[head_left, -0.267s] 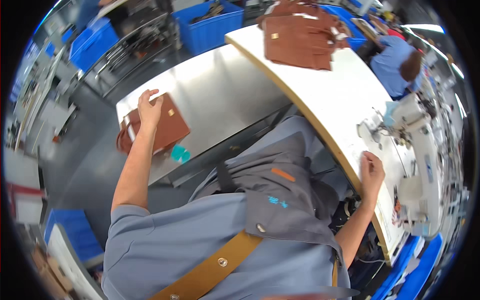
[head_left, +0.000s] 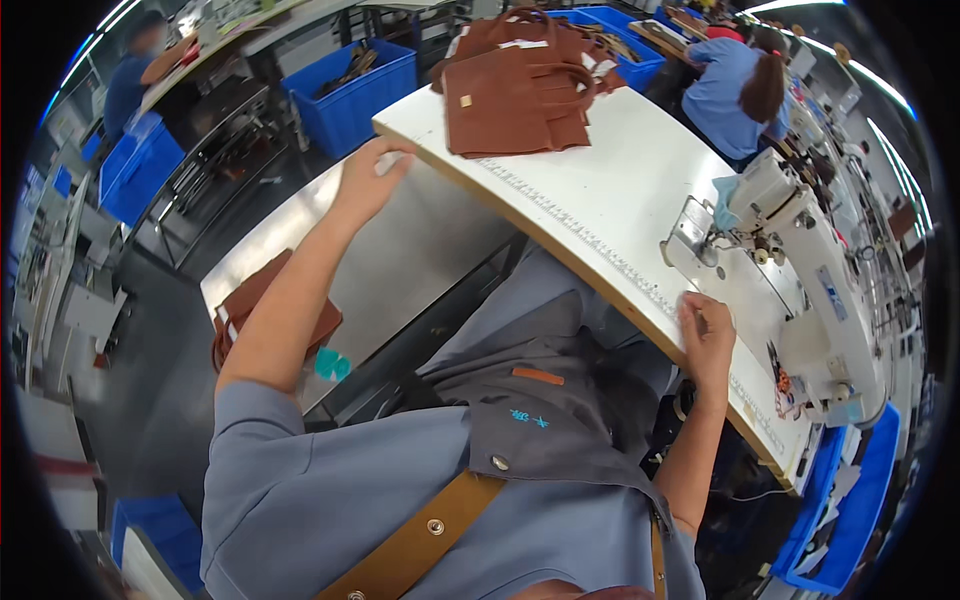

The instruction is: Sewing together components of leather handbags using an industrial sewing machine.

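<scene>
My left hand (head_left: 368, 182) is raised over the metal side bench, near the far left corner of the white table. Its thumb and fingers are apart, with nothing seen between them. Beneath my left forearm lies a brown handbag (head_left: 322, 322) on the bench, partly covered by the arm. My right hand (head_left: 708, 338) rests at the table's front edge with its fingers curled in; whatever they may hold is hidden. Beyond my left hand, a pile of brown handbags (head_left: 500, 105) with looped handles and a small gold-coloured fitting sits on the table.
A white sewing machine (head_left: 825, 285) stands right of my right hand, with orange-handled snips (head_left: 783, 385) beside it. A ruler strip (head_left: 570, 220) runs along the white table (head_left: 640, 150). Teal pieces (head_left: 332, 365) lie at the bench's edge. Blue bins (head_left: 350, 100) and a seated co-worker (head_left: 725, 95) are farther off.
My left hand has left the handbag on the bench and moved right and away from me, toward the table corner. My view has turned; my right hand stays at the table edge.
</scene>
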Available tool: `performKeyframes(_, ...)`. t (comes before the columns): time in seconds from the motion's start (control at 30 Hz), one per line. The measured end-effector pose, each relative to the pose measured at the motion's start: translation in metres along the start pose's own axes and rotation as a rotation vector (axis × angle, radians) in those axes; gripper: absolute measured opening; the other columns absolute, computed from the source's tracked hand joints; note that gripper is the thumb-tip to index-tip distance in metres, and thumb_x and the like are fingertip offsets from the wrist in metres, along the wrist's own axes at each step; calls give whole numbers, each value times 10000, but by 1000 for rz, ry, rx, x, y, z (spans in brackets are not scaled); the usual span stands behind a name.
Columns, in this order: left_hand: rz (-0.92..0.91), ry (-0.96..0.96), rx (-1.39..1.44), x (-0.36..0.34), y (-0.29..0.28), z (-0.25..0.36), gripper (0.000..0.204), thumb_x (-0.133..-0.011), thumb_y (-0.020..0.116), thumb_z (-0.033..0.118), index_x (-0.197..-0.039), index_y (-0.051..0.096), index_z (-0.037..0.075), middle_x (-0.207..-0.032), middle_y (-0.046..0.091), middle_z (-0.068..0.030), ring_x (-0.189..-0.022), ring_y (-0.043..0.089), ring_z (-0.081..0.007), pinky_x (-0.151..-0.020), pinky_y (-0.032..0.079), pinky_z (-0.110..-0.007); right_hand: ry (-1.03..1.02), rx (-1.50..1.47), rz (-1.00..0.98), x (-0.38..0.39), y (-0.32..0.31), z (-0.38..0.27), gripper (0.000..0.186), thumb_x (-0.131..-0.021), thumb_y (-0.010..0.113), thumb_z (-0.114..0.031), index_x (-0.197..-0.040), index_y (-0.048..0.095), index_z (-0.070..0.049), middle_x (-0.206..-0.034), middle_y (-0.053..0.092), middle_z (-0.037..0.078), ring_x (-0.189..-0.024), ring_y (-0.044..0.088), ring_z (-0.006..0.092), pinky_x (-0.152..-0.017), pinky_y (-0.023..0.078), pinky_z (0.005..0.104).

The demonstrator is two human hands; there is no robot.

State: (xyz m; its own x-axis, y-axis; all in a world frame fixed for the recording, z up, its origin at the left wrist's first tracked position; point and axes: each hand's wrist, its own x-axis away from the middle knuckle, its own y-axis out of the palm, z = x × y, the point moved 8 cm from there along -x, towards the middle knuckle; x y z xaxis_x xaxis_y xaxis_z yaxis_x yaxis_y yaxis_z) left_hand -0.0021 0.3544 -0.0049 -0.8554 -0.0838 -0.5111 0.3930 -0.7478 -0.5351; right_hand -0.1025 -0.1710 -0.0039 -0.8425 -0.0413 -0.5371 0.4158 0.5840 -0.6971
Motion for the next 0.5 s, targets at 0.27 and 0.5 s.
performKeyframes(0.27,-262,321,-165,-149,174,86,348,-893,745,325,-1136,706,80,-1239,666,-93,-1222,589,-286,-1065,448,-426,5,-57,-63,-12,7,-8,150,-872,688,-11,-1020,702,-21,-1062,730,120,-954,649,285,-863,510,372)
performKeyframes(0.5,-144,688,-232,-187,235,91,436,-831,783,340,-1139,694,44,-1303,624,-98,-1267,546,-314,-1062,433,-450,-8,-137,-186,-45,29,-29,147,-853,699,-9,-998,718,-25,-1042,732,131,-968,664,307,-859,519,378)
